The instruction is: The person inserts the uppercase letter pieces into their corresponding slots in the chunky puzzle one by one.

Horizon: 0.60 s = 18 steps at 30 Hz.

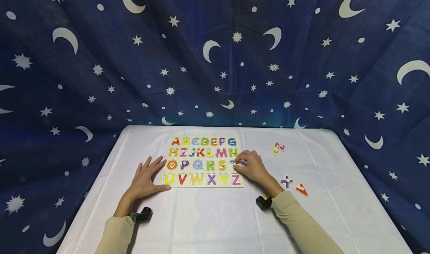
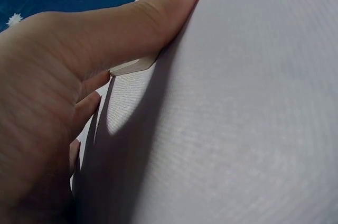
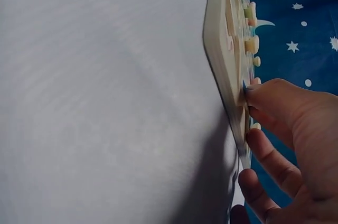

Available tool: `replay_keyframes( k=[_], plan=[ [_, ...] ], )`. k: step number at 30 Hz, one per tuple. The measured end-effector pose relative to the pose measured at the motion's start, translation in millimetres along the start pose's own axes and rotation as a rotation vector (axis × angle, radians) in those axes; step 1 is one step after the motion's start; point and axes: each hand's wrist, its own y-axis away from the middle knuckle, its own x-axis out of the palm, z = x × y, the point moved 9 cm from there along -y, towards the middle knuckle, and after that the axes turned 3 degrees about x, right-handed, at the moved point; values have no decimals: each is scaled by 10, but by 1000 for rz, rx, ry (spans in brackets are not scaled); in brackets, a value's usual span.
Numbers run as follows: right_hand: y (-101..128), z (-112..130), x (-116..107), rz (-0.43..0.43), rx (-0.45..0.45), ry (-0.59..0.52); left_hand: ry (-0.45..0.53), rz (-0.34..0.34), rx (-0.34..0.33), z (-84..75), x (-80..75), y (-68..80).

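Right hand [image 1: 252,168] fingers pinching letter T [image 1: 232,163] in puzzle board [image 1: 203,183]; left hand [image 1: 146,178] flat beside it

Navy backdrop [image 1: 215,59] carried white moons and stars; the surface [image 1: 215,216] was white, the alphabet board [image 1: 203,161] cream with rainbow-coloured letters.
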Motion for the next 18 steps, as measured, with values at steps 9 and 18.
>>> replay_keyframes(
  k=[9, 18],
  plan=[
    [4, 30, 24, 23, 33, 15, 12, -5, 6, -7, -6, 11],
    [13, 17, 25, 17, 48, 0, 11, -11, 11, 3, -7, 4]
  ],
)
